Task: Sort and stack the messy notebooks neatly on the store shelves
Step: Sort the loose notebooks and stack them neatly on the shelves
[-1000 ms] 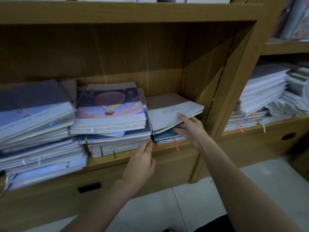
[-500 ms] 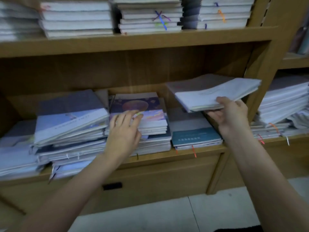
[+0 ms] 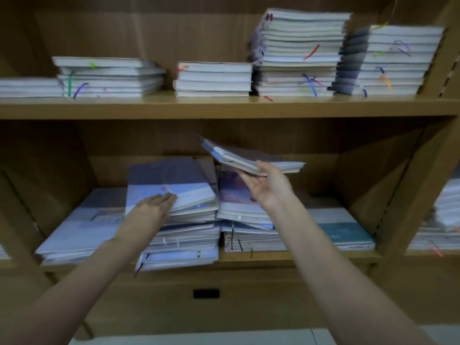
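Notebooks on the upper shelf already stand in squared piles, so that level looks finished. The lower shelf is not yet in order: its left pile and middle pile are crooked, with covers sticking out at different angles, and a teal notebook lies low at the right end.

The right hand grips a thin bundle of notebooks from below and holds it in the air above the middle pile, tilted and touching no pile. The left hand lies flat with straight fingers on the top light-blue cover of the left pile. I judge most sorting of this lower level remains.
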A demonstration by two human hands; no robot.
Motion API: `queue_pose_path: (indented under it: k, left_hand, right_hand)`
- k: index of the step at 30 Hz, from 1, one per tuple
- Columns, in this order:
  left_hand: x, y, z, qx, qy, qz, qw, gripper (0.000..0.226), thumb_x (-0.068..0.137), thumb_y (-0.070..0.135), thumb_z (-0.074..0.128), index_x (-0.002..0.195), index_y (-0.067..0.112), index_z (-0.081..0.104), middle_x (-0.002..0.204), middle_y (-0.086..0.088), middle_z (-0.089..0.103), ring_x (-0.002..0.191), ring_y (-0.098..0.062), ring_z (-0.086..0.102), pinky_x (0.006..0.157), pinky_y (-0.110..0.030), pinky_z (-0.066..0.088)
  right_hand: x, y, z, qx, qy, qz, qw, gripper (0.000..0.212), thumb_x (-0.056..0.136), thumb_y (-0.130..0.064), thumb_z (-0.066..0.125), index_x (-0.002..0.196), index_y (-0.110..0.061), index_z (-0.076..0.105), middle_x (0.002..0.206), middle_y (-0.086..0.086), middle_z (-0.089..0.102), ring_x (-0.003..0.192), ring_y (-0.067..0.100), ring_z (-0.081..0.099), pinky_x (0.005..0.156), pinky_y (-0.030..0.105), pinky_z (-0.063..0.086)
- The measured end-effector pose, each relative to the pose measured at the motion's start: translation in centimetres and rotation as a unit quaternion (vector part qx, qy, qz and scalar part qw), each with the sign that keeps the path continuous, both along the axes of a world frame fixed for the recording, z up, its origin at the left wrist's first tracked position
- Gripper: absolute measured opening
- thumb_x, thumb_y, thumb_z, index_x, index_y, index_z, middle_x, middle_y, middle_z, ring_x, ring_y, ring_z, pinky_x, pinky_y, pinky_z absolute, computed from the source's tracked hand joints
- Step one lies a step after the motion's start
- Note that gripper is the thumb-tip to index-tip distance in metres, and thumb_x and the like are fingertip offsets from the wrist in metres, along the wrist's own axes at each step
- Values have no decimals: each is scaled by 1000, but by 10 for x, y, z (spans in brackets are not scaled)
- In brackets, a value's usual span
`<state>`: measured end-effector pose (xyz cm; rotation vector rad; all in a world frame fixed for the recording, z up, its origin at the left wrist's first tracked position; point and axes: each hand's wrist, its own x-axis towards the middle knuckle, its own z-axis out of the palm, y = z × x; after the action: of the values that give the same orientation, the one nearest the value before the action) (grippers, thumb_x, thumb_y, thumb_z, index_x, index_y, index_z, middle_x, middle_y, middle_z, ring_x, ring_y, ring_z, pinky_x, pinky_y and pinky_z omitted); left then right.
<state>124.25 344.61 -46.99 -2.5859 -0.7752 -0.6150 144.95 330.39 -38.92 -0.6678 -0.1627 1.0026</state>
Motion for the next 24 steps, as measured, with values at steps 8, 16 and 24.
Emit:
queue_pose_path:
  k: [8, 16, 24]
  left_hand:
    - [-1, -11, -9, -3, -141, 11, 990, 73, 59, 12, 87, 120, 11, 46, 119, -20, 47, 102, -42, 49, 77, -53, 47]
    - [68, -66, -4, 104, -46, -147, 983, 39, 71, 5, 73, 109, 10, 66, 128, -10, 58, 130, -27, 44, 112, -51, 18]
    - [170, -88, 22, -20, 260, -79, 962, 55, 96, 30, 48, 144, 15, 27, 139, -12, 42, 127, -29, 42, 100, -39, 38]
  right_hand:
    - [-45, 37, -33, -195, -262, 114, 938, 26, 95, -16, 55, 114, 0, 49, 81, 15, 63, 55, 18, 64, 58, 27, 56]
    - [69, -49, -55, -453, -592, -73, 663, 19, 89, -22, 63, 97, -5, 66, 92, 12, 68, 86, 25, 64, 76, 32, 49]
    - [90, -81, -94, -406, -413, 23, 815, 34, 87, -26, 67, 97, 5, 59, 69, 15, 64, 59, 21, 61, 61, 30, 53]
